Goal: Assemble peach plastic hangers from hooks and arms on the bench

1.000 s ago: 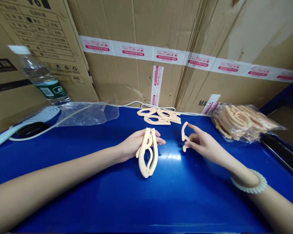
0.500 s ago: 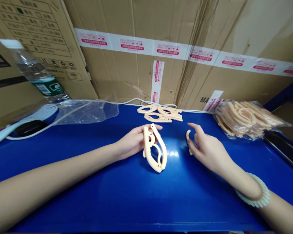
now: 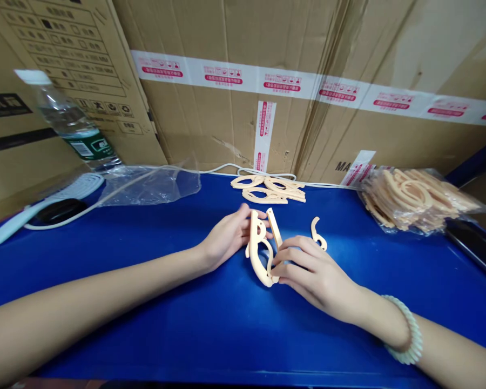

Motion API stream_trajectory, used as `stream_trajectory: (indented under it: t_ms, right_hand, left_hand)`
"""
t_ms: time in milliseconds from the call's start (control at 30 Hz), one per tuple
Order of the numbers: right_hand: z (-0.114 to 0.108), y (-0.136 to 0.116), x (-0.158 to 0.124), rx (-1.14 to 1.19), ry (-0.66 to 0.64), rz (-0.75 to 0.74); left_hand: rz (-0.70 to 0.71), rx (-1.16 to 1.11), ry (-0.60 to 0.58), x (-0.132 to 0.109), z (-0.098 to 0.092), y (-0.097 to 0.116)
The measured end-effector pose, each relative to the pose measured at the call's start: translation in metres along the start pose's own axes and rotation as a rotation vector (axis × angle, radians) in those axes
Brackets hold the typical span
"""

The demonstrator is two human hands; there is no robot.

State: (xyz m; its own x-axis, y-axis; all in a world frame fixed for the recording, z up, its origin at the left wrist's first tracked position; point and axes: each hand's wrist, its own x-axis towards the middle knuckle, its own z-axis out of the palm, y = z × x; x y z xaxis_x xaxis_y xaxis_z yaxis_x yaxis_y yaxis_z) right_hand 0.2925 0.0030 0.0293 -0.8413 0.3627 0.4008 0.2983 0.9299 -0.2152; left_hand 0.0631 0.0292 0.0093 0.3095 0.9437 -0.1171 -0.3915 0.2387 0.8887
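A beige plastic folding hanger (image 3: 256,258) stands tilted above the blue table, its two arms folded close with a gap at the top. My left hand (image 3: 231,233) is closed around its left arm, fingers behind it. On the other side, my right hand (image 3: 314,273) grips the right arm near the lower joint, hiding part of it. A small beige curved hook (image 3: 318,235) lies on the table just beyond my right hand. Farther back, several folded beige hangers (image 3: 269,189) lie in a flat pile.
Clear plastic bags of beige hangers (image 3: 417,197) sit at the right, beside a dark flat object (image 3: 476,246). At the left are a water bottle (image 3: 79,127), a pale hairbrush (image 3: 51,202), a black object (image 3: 62,210) and a clear bag (image 3: 157,186). Cardboard boxes (image 3: 222,119) stand behind.
My right hand has let go of the hook, which now lies on the table, and moved left onto the hanger. The hanger's right arm has swung slightly away from the left one.
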Motion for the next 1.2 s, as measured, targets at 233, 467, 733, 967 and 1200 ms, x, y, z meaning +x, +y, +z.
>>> stream_trajectory:
  t_ms: [233, 467, 733, 967, 1200]
  right_hand:
    - [0.001, -0.002, -0.001, -0.181, 0.035, 0.029]
    - [0.008, -0.001, -0.007, -0.439, 0.007, 0.121]
    - [0.007, -0.002, -0.005, -0.558, -0.027, 0.121]
    - [0.004, -0.013, -0.002, -0.635, 0.043, -0.022]
    - [-0.027, 0.011, -0.009, -0.323, 0.193, 0.170]
  left_hand:
    - [0.144, 0.479, -0.196, -0.014, 0.004, -0.007]
    - [0.229, 0.617, -0.168, -0.016, 0.003, -0.008]
    - [0.166, 0.450, -0.196, -0.011, 0.002, -0.009]
    - [0.126, 0.370, -0.177, -0.008, 0.000, -0.010]
    - [0.144, 0.193, -0.041, -0.001, -0.003, -0.008]
